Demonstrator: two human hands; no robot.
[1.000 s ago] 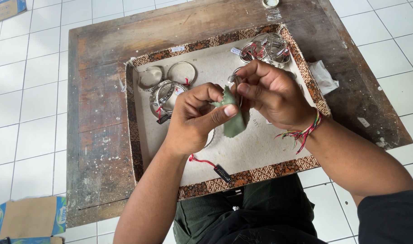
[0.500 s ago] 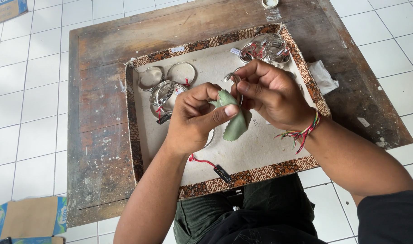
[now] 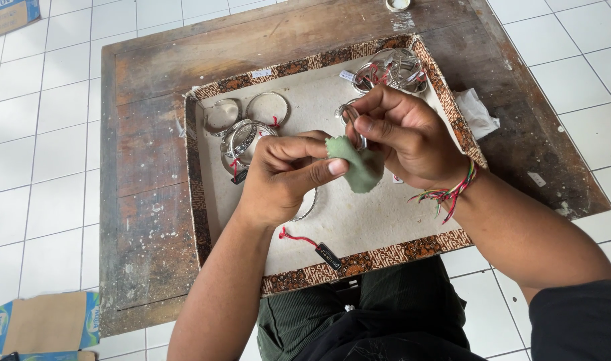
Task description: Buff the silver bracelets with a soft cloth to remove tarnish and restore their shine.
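My left hand (image 3: 282,177) pinches a small green cloth (image 3: 359,166) between thumb and forefinger. My right hand (image 3: 405,134) grips a thin silver bangle (image 3: 351,117) by its rim, and the cloth presses against the bangle. Both hands hover over a shallow tray (image 3: 205,200) with a brown patterned border. Another silver bangle (image 3: 309,204) lies partly hidden under my left hand, with a red string and black tag (image 3: 329,254) trailing from it.
Several silver bangles (image 3: 248,127) lie at the tray's left side and more are piled at its far right corner (image 3: 392,70). The tray rests on a worn wooden table (image 3: 145,200). Crumpled white paper (image 3: 476,113) lies beside the tray. A cardboard box (image 3: 44,324) sits on the tiled floor.
My left thumb has slid the green cloth up along the bangle. The cloth now bunches higher between my hands, which have stayed over the tray.
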